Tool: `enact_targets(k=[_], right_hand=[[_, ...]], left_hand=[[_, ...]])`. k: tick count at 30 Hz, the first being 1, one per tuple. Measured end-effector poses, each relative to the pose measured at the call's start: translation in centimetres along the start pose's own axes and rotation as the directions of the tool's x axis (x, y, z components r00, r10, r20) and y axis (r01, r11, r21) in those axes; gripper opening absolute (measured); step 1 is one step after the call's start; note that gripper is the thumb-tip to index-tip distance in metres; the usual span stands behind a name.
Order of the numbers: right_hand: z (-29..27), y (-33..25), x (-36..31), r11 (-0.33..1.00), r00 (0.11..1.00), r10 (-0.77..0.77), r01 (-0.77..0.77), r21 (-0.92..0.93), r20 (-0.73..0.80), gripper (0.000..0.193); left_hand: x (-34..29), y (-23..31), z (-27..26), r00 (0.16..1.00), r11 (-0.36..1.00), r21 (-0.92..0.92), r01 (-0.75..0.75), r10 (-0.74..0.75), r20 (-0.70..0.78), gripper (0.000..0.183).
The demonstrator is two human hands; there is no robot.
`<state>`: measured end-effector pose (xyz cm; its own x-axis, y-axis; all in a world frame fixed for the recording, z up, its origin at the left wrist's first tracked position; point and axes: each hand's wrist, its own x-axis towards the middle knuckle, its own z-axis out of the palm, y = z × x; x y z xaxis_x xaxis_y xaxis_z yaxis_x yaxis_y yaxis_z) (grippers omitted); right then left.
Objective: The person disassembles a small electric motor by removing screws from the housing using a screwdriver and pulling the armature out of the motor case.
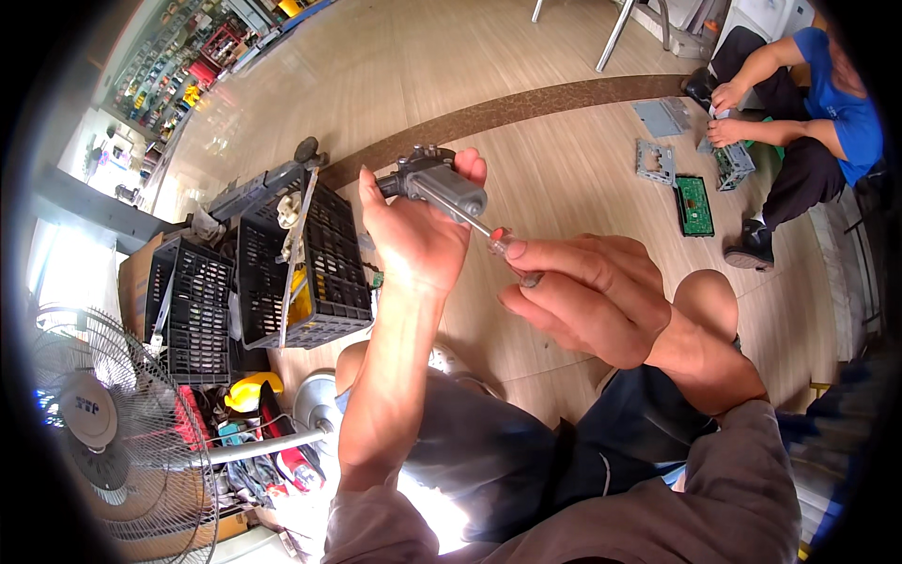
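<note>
Head view: the person's two bare hands meet above the lap, over the tiled floor (385, 85).
Left hand (418, 240): palm up, thumb and fingers curled around the motor unit.
Motor unit (451, 191): grey and black, resting in the left palm.
Right hand (606, 296): thumb and fingers pinched together on the screwdriver's handle.
Screwdriver (499, 237): clear-and-red handle, shaft reaching the motor unit; whether its tip is seated cannot be told.
Left side: black crates (324, 268) and a fan (99, 423).
Right side: a seated co-worker (841, 108) in blue handles a metal case (733, 167) near a green circuit board (695, 207).
</note>
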<state>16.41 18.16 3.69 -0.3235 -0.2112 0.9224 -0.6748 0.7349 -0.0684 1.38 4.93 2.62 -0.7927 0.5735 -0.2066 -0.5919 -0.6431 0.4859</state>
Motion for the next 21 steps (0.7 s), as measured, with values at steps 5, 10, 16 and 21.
enact_targets(k=[5, 10, 16, 21], right_hand=[[0.1, 0.2, -0.1, 1.000, 1.000, 0.010, -0.010, -0.004, 0.007, 0.041], [0.2, 0.2, -0.2, 1.000, 1.000, 0.009, -0.009, -0.003, 0.007, 0.040], [0.4, -0.6, -0.2, 0.993, 0.997, 0.080, -0.077, -0.090, 0.024, 0.036], [1.2, -0.8, -0.6, 0.970, 0.970, 0.243, -0.243, -0.006, 0.005, 0.035]], left_hand=[[0.0, 0.1, 0.0, 1.000, 1.000, -0.004, -0.001, 0.001, -0.013, 0.087], [0.2, 0.3, -0.7, 1.000, 1.000, -0.006, 0.009, -0.009, 0.024, 0.086], [0.1, 0.4, -0.5, 0.998, 0.996, -0.063, -0.058, 0.057, -0.023, 0.077], [0.0, 0.8, 0.1, 0.992, 0.992, -0.016, -0.121, 0.121, -0.032, 0.053]])
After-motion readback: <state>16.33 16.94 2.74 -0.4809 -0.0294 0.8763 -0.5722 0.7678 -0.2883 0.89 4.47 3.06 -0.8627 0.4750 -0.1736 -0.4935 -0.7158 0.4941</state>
